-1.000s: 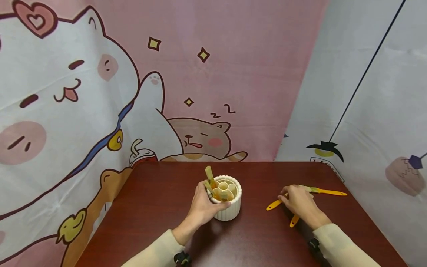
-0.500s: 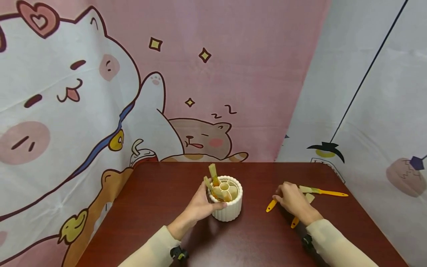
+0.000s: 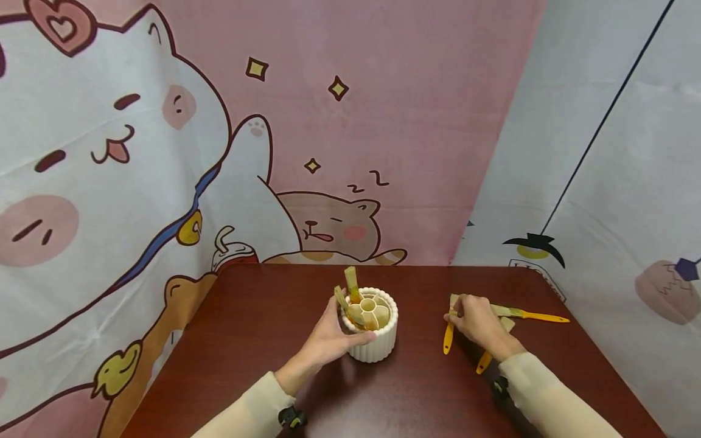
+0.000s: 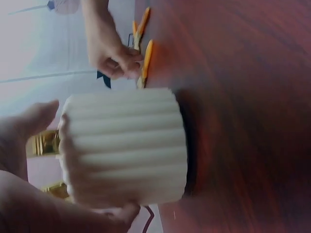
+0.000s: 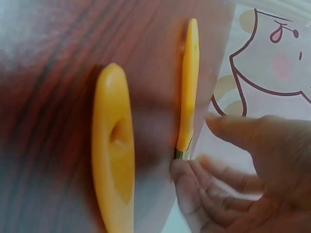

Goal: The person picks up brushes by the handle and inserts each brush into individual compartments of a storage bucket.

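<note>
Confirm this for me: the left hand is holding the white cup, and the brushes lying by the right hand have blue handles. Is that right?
Not quite: the brushes lying by the right hand have yellow handles, not blue, as the head view shows. The left hand is holding the white cup, as you say.

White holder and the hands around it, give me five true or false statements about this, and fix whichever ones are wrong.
1. The left hand grips the white holder. True.
2. The white holder is empty. False: brushes stick up out of it.
3. The right hand is at a yellow-handled brush. True.
4. The loose brushes lie left of the white holder. False: they lie to its right.
5. The table is white. False: the table is reddish-brown.
</note>
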A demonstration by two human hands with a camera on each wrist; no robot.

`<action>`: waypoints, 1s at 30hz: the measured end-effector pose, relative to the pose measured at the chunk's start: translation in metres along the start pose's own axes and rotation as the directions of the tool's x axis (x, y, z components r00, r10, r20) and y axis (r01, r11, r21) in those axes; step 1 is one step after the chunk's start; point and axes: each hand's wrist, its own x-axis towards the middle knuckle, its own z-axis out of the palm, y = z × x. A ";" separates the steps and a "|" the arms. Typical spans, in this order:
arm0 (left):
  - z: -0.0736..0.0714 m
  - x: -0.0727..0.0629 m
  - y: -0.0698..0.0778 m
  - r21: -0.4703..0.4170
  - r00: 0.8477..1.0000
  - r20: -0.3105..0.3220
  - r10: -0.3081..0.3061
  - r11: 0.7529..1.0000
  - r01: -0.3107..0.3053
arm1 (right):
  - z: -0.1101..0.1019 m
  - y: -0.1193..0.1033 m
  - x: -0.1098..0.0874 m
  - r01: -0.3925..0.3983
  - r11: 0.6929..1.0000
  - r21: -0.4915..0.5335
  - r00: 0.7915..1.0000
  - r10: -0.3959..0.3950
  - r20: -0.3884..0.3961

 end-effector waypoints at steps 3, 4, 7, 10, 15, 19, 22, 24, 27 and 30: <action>0.007 -0.003 -0.001 0.088 0.997 -0.074 0.007 0.996 -0.001 | 0.003 0.001 0.004 -0.072 0.997 -0.001 0.997 0.072 0.014; 0.009 -0.003 -0.001 0.116 0.995 -0.097 0.012 0.993 -0.001 | 0.004 0.001 0.006 -0.096 0.995 -0.006 0.995 0.096 0.023; 0.015 -0.004 0.000 0.167 0.989 -0.149 0.018 0.986 0.007 | 0.007 0.001 0.010 -0.142 0.990 -0.014 0.989 0.142 0.048; 0.019 -0.005 0.002 0.174 0.984 -0.179 0.007 0.984 0.025 | 0.009 0.001 0.013 -0.159 0.987 -0.013 0.986 0.159 0.045; 0.018 -0.008 0.005 0.175 0.982 -0.189 -0.023 0.983 0.056 | 0.011 0.000 0.018 -0.143 0.990 0.014 0.989 0.143 0.049; 0.015 -0.006 -0.006 0.193 0.983 -0.184 0.007 0.981 0.029 | 0.012 0.000 0.019 -0.126 0.991 0.036 0.990 0.124 0.066; 0.014 0.001 -0.027 0.218 0.981 -0.181 0.071 0.975 -0.030 | 0.010 0.000 0.018 -0.115 0.993 0.034 0.993 0.114 0.044; 0.013 0.001 -0.026 0.216 0.983 -0.171 0.063 0.976 -0.025 | 0.010 -0.001 0.017 -0.105 0.994 0.034 0.994 0.104 0.028; 0.010 -0.003 -0.006 0.205 0.988 -0.153 -0.008 0.978 0.039 | 0.009 -0.002 0.017 -0.087 0.995 0.051 0.996 0.086 0.008; 0.007 -0.004 0.004 0.198 0.990 -0.134 -0.049 0.977 0.075 | 0.009 -0.003 0.018 -0.076 0.995 0.068 0.997 0.077 -0.008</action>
